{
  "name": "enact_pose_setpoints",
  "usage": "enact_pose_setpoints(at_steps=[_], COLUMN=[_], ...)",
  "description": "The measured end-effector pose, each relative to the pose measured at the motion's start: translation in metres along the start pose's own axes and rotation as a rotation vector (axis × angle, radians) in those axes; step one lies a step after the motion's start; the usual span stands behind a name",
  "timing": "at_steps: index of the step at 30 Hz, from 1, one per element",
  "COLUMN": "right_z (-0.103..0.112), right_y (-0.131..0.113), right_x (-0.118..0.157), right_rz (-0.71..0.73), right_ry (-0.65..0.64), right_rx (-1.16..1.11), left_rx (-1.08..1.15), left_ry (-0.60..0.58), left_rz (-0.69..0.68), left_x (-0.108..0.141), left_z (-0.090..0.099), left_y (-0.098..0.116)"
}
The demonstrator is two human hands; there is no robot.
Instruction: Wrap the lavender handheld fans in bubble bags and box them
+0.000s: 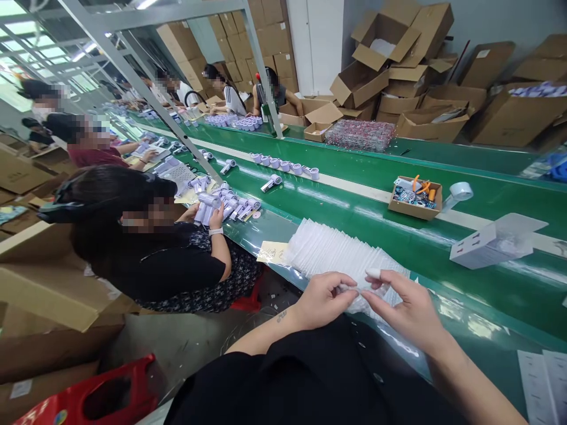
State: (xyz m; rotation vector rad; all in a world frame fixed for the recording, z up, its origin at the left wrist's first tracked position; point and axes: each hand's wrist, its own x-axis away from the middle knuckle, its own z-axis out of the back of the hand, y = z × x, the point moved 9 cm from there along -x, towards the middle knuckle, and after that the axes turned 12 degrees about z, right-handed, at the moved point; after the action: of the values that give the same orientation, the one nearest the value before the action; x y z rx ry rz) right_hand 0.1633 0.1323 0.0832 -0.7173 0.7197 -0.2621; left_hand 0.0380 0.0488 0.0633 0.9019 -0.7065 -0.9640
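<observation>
Both hands meet over the near edge of a long row of white, translucent packaging sleeves, which lie overlapped on the bench. My left hand is closed in a pinch, thumb against the forefinger. Facing it, my right hand pinches too, its thumb tip almost touching the left thumb. A white cover wraps the tip of one right finger. Something whitish and see-through shows between the fingertips, too small and too like the sleeves behind to name. A handwritten yellow paper lies at the row's left end.
Ahead runs a green conveyor with purple handheld fans, a cardboard box of parts, a tape roll and an open white box. A co-worker sits at left handling fans. Below stands a red stool.
</observation>
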Motion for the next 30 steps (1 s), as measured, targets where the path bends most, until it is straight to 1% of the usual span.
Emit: enact_pose_setpoints(at_steps=[2, 4, 6, 8, 11, 15, 18, 22, 26, 30], right_z=[-0.008, -0.014, -0.02, -0.025, -0.033, -0.039, -0.037, -0.036, -0.034, -0.036], right_y=[0.01, 0.022, 0.03, 0.034, 0.032, 0.025, 0.022, 0.017, 0.012, 0.008], right_x=[0.006, 0.016, 0.024, 0.03, 0.033, 0.033, 0.034, 0.035, 0.034, 0.034], right_rz=[-0.113, -0.242, -0.355, -0.445, -0.524, -0.555, -0.552, -0.532, -0.502, -0.503], right_ry=[-0.02, 0.011, 0.041, 0.068, 0.097, 0.098, 0.109, 0.11, 0.122, 0.106], right_rx=[-0.072, -0.172, -0.277, -0.376, -0.512, -0.584, -0.563, -0.569, -0.58, -0.577], left_rx=[0.022, 0.044, 0.059, 0.066, 0.07, 0.081, 0.091, 0.117, 0.109, 0.087], left_ry=[0.007, 0.008, 0.008, 0.008, -0.01, -0.07, -0.067, -0.039, 0.017, 0.089], left_rz=[0.093, 0.149, 0.147, 0.116, 0.077, 0.078, 0.095, 0.084, 0.017, -0.059], left_x=[0.001, 0.003, 0.004, 0.006, 0.007, 0.007, 0.007, 0.01, 0.015, 0.019], left_z=[0.003, 0.005, 0.007, 0.009, 0.009, 0.002, 0.0, 0.001, 0.003, 0.005], left_y=[-0.008, -0.011, -0.009, -0.003, 0.004, 0.006, 0.005, 0.006, 0.012, 0.016])
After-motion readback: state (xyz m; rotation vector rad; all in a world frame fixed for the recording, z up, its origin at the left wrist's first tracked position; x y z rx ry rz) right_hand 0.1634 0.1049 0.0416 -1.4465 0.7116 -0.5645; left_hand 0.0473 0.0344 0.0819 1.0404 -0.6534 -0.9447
